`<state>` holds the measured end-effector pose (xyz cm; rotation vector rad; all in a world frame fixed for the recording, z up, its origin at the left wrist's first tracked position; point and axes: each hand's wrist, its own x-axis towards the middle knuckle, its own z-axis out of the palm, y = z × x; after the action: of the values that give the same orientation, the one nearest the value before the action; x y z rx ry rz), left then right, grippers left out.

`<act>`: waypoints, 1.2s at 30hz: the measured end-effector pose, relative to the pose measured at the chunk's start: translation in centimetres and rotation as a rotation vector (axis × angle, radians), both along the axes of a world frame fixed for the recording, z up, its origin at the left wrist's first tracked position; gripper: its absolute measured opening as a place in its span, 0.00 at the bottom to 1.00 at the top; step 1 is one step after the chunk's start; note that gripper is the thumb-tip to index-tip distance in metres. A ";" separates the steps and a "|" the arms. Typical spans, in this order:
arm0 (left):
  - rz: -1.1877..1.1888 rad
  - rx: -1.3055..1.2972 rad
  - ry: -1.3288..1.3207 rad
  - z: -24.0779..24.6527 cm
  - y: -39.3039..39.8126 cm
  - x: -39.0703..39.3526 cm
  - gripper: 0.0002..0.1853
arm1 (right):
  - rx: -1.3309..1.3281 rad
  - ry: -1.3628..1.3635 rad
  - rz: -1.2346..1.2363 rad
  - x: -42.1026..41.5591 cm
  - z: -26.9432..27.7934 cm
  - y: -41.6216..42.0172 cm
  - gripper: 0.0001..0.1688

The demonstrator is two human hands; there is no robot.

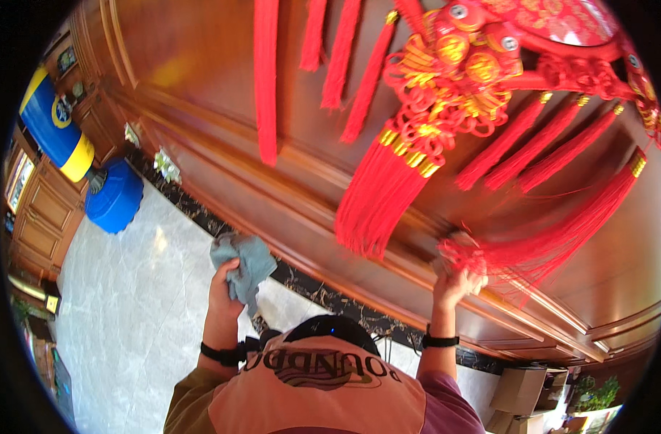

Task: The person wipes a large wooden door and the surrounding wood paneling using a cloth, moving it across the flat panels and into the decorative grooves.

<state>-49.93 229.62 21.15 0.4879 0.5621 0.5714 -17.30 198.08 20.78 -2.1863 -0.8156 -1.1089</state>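
Observation:
A blue-grey cloth (246,266) is bunched in my left hand (225,287), held over the floor by the dark stone border. My right hand (456,279) is raised at the wooden wall panelling (330,211) and holds a pale, crumpled thing, probably a cloth, partly hidden by red strands. The strands belong to a long red tassel (591,217) that sweeps sideways across that hand. Above hangs a red and gold knotted ornament (449,108) with fish figures and several more tassels, a thick bunch (382,200) among them.
A blue and yellow punching bag (59,130) on a blue base (115,198) stands at the left. Wooden cabinets (42,200) line the far left. Cardboard boxes (517,389) and a green plant (596,393) are at the lower right. Marble-look tiles (135,304) cover the floor.

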 end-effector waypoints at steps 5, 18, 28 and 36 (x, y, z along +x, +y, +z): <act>0.092 -0.031 0.082 0.8 1.4 -1.5 0.23 | -0.132 0.206 0.219 -3.7 2.3 3.1 0.25; 0.115 -0.100 0.042 1.2 10.3 -5.5 0.26 | -0.528 0.474 0.908 -13.9 9.1 20.5 0.43; 0.266 0.026 0.125 0.9 17.2 -14.8 0.27 | 0.144 0.077 0.860 -15.1 13.5 35.5 0.42; 0.390 0.027 0.226 -0.1 20.2 -19.9 0.28 | -0.008 -0.294 0.296 -11.6 14.7 50.3 0.28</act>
<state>-69.80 249.82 21.03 0.4741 0.8759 0.9021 -28.89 248.36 35.45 -1.8535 -1.2269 -1.2874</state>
